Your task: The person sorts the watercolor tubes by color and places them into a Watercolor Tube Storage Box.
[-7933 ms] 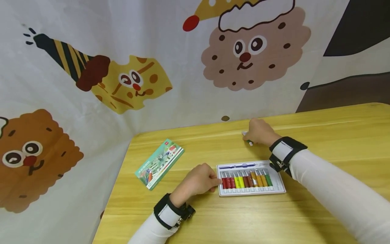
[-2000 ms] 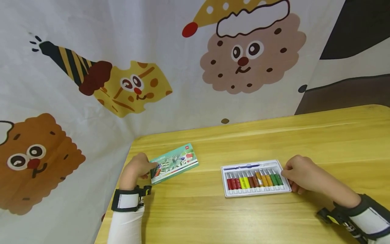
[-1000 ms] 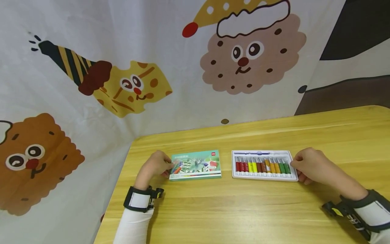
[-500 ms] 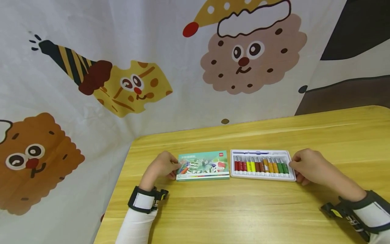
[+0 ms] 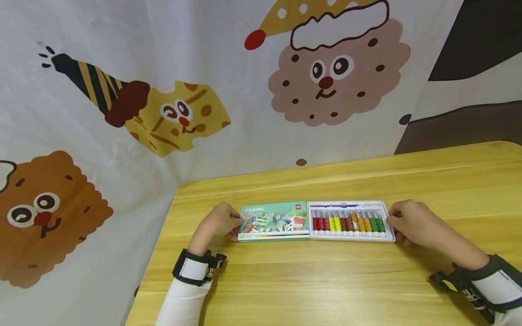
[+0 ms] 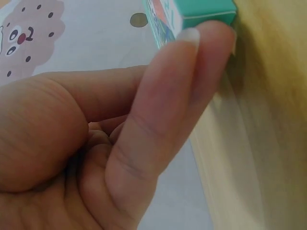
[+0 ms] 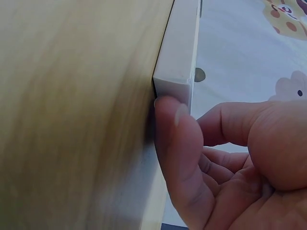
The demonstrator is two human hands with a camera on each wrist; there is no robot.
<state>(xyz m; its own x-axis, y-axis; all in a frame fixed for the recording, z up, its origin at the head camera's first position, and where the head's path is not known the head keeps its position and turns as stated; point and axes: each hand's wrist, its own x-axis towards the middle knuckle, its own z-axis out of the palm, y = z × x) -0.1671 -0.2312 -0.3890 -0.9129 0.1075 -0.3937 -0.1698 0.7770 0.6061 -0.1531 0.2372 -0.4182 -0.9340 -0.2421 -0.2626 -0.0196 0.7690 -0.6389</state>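
In the head view, a green paint box [image 5: 272, 221] with a printed plant picture lies flat on the table, its right end against the white tray [image 5: 311, 237] of paint tubes [image 5: 348, 222]. The left hand [image 5: 220, 222] grips the box's left end; the left wrist view shows fingertips against the green end face [image 6: 206, 10]. At the tray's right end, the right hand [image 5: 418, 226] grips the corner, fingertips on the white end wall [image 7: 172, 88] in the right wrist view. A blue-handled paintbrush [image 5: 332, 205] lies in the tray above the row of tubes.
Box and tray stand in one line on the wooden table [image 5: 318, 280]. Behind the table hangs a pale curtain [image 5: 244, 149] with cartoon food prints. Each wrist wears a black strap with a small camera.
Earlier the right hand held a small tube farther back and the box lay slanted at left. Since then the left hand has straightened the box and slid it right, against the tray.
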